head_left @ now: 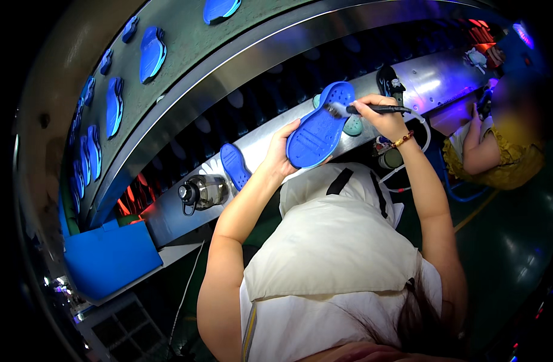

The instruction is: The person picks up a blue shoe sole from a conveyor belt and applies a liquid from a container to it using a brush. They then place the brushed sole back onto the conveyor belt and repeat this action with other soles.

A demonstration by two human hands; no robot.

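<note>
A blue shoe sole point(319, 127) is gripped at its lower edge by the left hand point(281, 151), raised above the tabletop point(421, 81); a brush point(364, 109), clenched in the right hand point(382, 116) fingers, is pressed against its upper end.

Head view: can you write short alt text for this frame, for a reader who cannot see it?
A person's left hand holds up a blue moulded shoe sole while the right hand works a dark-handled brush over its top end. Behind runs a curved metal conveyor carrying more blue soles; a glass jar stands on the ledge.
</note>
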